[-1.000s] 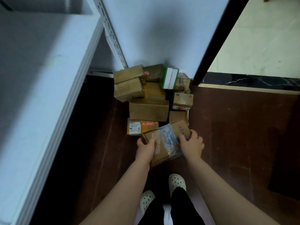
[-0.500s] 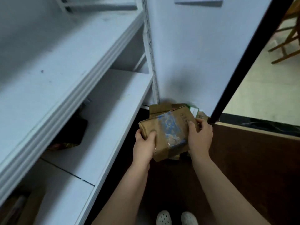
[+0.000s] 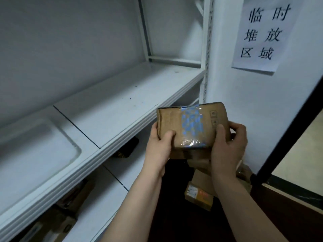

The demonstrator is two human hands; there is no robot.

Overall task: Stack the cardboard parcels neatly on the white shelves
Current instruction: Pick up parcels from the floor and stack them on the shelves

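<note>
I hold a brown cardboard parcel (image 3: 192,125) with blue-patterned clear tape in front of me, just right of the white shelf's (image 3: 108,110) front edge. My left hand (image 3: 160,145) grips its left end, thumb on the front face. My right hand (image 3: 227,147) grips its right end, thumb on the front. Below the parcel, more cardboard parcels (image 3: 199,194) lie on the dark floor, partly hidden by my arms.
A lower white shelf (image 3: 132,165) sits under the upper one, with dark items tucked beneath. A slotted white upright (image 3: 207,49) stands at the shelf's right end. A paper sign (image 3: 262,34) hangs on the white wall. A dark door frame (image 3: 288,128) runs at right.
Both hands have lifted the taped parcel from the floor pile up to the level of the upper shelf. The view has swung upward from the floor to the shelves.
</note>
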